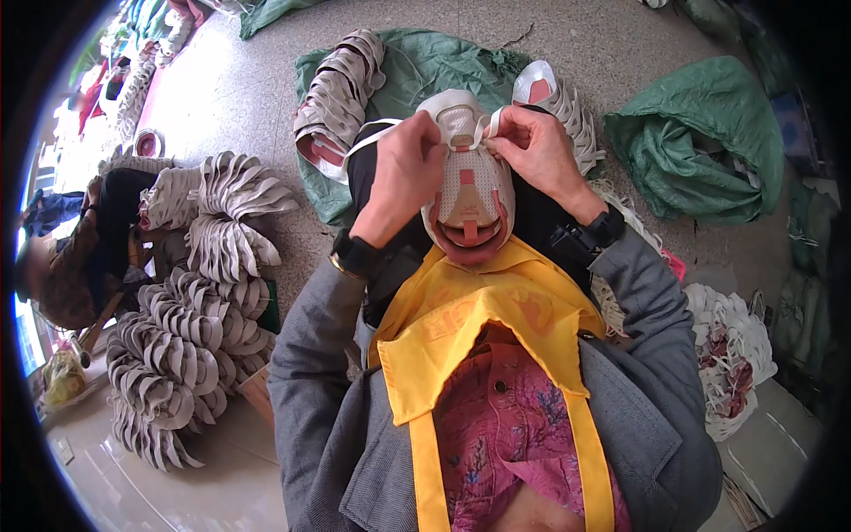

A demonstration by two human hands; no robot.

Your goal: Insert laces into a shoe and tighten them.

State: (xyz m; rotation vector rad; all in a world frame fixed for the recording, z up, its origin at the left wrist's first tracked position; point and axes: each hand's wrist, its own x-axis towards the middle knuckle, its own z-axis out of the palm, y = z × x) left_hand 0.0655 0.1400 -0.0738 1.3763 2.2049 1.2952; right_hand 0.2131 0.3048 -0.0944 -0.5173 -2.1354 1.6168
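Observation:
A white and pink shoe upper (467,199) rests between my knees, its toe away from me and its pink heel opening against the yellow apron (492,306). On its left side my left hand (409,168) is closed round a flat white shoelace (377,135), whose free part sticks out to the left. My right hand (534,149) pinches the lace close to the upper's right edge, where a loop of it stands up. The lace crosses the upper near the toe end. What lies inside the left fingers is hidden.
Stacked shoe uppers (341,97) lie on a green sheet (417,66) ahead, with another stack (576,124) on the right. Many more piles (177,346) are at left, near a seated person (80,248). At right are a green sack (700,142) and a heap of white laces (731,346).

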